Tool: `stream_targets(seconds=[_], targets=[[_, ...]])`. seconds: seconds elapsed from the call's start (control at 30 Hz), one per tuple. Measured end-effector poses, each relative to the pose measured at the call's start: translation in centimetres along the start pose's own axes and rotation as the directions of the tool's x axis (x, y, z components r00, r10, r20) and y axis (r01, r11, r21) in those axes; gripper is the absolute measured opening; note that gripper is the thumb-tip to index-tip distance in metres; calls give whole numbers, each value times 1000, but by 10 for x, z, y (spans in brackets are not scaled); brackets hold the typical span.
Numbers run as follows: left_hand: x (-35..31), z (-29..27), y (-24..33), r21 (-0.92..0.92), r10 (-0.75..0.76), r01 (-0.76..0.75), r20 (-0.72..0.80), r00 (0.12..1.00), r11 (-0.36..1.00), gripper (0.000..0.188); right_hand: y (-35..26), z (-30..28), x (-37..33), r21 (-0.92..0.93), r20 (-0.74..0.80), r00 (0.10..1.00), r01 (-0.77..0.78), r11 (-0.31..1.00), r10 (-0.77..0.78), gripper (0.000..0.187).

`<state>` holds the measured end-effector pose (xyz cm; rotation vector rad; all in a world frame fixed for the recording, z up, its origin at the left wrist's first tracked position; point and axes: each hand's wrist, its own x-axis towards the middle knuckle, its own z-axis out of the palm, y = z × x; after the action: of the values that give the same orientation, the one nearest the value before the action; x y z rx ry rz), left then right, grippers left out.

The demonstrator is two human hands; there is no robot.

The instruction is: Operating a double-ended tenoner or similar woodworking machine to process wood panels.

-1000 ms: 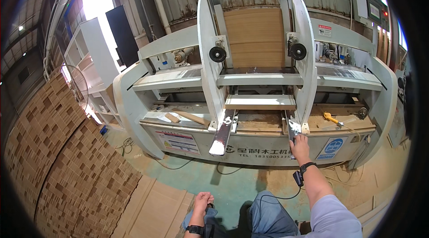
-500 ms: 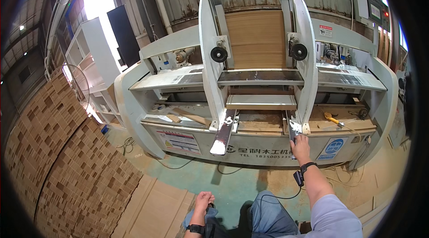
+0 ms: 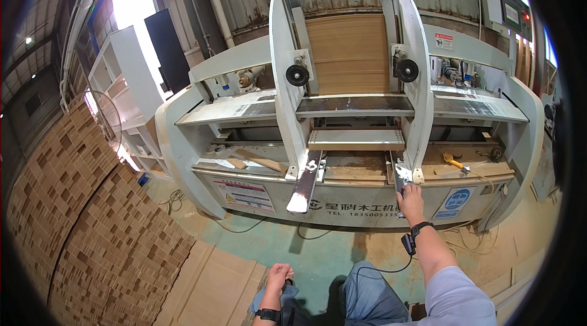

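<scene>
My right hand (image 3: 411, 200) reaches forward to the front end of the right support arm (image 3: 401, 170), a worn metal bar jutting from the machine. Its fingers are curled over that end. At the lower middle, my left hand (image 3: 279, 274) rests by my left knee, fingers curled in, with nothing visible in it. The matching left support arm (image 3: 304, 183) sticks out untouched. Behind both arms, a pale board (image 3: 356, 137) with a row of small holes along each short end lies across the machine. A stack of brown panels (image 3: 347, 54) stands between the two white uprights.
Tall stacks of wood strips (image 3: 116, 240) fill the left side, with flat brown sheets (image 3: 208, 283) beside them. A yellow-handled air gun (image 3: 453, 160) and wood offcuts (image 3: 260, 159) lie on the machine's lower ledge. Cables (image 3: 471, 243) trail over the floor. A control box (image 3: 513, 14) hangs at upper right.
The view has shifted very slightly. Both hands keep their places, the right on the support arm's end and the left by the knee.
</scene>
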<state>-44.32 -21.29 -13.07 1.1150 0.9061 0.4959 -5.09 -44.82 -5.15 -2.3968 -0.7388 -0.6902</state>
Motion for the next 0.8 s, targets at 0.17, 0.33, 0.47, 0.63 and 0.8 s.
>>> stream_targets(seconds=[0.17, 0.33, 0.47, 0.63, 0.8], targets=[[-1, 0, 0, 29, 6, -6, -2, 1000, 1000, 18, 0, 0, 0, -11, 0, 1000, 8, 1000, -8, 27], [1, -3, -3, 62, 3, -5, 22, 1000, 998, 15, 2, 3, 0, -10, -17, 1000, 18, 1000, -18, 27], [-1, -1, -1, 73, 3, -4, 19, 1000, 997, 15, 1, 2, 0, -21, -6, 1000, 6, 1000, -6, 27], [-1, -1, -1, 7, 26, -26, 31, 999, 1000, 19, 0, 1, 0, -17, 7, 1000, -2, 1000, 2, 28], [-2, 0, 0, 32, 20, -20, 25, 999, 999, 19, 1, 1, 0, -16, 1, 1000, -1, 1000, 1, 28]])
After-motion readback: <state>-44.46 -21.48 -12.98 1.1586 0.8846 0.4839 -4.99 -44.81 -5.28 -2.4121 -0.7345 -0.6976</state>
